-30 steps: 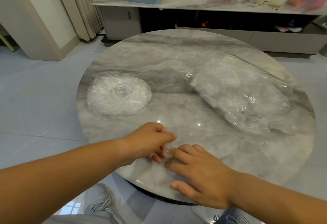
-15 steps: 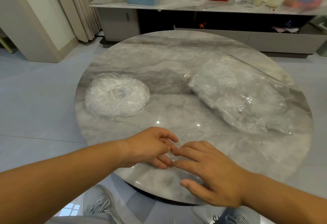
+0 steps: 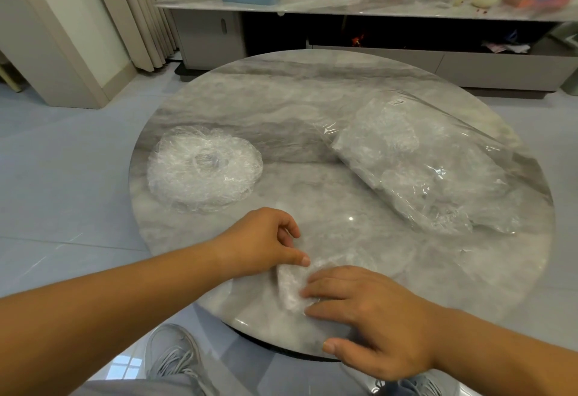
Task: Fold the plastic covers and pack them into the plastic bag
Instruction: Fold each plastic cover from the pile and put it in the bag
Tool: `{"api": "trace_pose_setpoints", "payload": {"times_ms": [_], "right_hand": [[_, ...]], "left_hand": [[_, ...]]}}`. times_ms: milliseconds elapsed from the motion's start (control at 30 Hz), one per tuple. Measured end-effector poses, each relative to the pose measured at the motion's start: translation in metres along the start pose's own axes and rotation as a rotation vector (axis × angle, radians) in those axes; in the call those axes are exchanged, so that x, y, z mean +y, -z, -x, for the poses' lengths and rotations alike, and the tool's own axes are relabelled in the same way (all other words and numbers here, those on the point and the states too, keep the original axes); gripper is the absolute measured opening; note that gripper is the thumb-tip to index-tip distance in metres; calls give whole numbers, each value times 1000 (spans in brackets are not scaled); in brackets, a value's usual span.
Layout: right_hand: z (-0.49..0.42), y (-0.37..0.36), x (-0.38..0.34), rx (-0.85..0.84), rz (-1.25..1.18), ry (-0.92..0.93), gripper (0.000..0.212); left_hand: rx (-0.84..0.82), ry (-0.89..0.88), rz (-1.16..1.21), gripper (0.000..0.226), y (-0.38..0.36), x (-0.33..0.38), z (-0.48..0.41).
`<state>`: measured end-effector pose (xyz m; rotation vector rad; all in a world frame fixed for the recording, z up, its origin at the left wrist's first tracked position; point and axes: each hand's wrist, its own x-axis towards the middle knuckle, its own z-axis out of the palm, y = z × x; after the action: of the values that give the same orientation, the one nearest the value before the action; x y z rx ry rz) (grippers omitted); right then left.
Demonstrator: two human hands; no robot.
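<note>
Clear folded cover (image 3: 291, 286) lies at the table's (image 3: 281, 98) near edge, pressed under the right hand's (image 3: 375, 311) straight fingers; the left hand's (image 3: 262, 242) thumb touches its corner, fingers curled, grip unclear

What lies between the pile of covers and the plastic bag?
Nothing: in the head view, bare table separates the pile of covers from the plastic bag.

Two bare forearms are seen, reaching in from the lower edge, and the left hand (image 3: 262, 245) and right hand (image 3: 375, 317) are likewise bare. Short-trimmed nails are shown on the fingers (image 3: 339, 347). A light grey lace-up trainer with pale laces (image 3: 175, 361) is worn, part of a similar grey-blue trainer (image 3: 416, 384) is glimpsed, and a strip of grey cloth garment (image 3: 137, 389) is seen at the bottom.
</note>
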<state>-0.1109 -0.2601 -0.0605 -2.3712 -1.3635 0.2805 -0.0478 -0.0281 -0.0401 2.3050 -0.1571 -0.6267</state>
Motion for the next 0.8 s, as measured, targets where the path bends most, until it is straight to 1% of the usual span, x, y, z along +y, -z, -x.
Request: {"api": "trace_pose_setpoints", "payload": {"times_ms": [100, 167, 200, 267, 300, 333, 367, 433, 467, 500, 567, 667, 733, 800], "right_hand": [[-1, 0, 1, -53, 54, 40, 43], [-1, 4, 1, -53, 85, 36, 44], [-1, 6, 2, -23, 68, 27, 43], [1, 8, 2, 117, -3, -9, 38], [3, 9, 3, 216, -44, -56, 35], [3, 11, 4, 305, -98, -140, 34], [1, 14, 3, 375, -191, -267, 34], [-6, 22, 2, 471, -492, -550, 33], [-9, 26, 4, 505, -664, -662, 30], [-12, 28, 6, 532, -815, -726, 27], [-16, 29, 10, 570, -1069, -778, 27], [-20, 34, 8, 630, -1420, -773, 46], [-22, 41, 6, 628, -1544, -746, 53], [-24, 46, 4, 626, -1573, -714, 55]], "left_hand": [[-89, 29, -37, 47, -1, 3, -1], [-161, 67, 47, 43, -1, 4, 0], [-193, 88, 85, 39, -2, 4, 1], [-218, 122, 132, 35, -2, 2, 2], [-214, 135, 167, 33, -2, 1, 3], [-202, 142, 202, 31, -2, -1, 2], [-184, 143, 238, 29, -1, -2, 2], [-126, 129, 348, 20, 0, -3, 0], [-99, 128, 442, 15, 0, -2, 0], [-82, 133, 549, 11, 0, 0, 0], [-68, 141, 726, 12, 0, 5, 1], [-67, 132, 838, 26, -1, 9, 1], [-101, 139, 852, 33, -3, 10, 2], [-171, 153, 856, 29, -5, 10, 3]]}}
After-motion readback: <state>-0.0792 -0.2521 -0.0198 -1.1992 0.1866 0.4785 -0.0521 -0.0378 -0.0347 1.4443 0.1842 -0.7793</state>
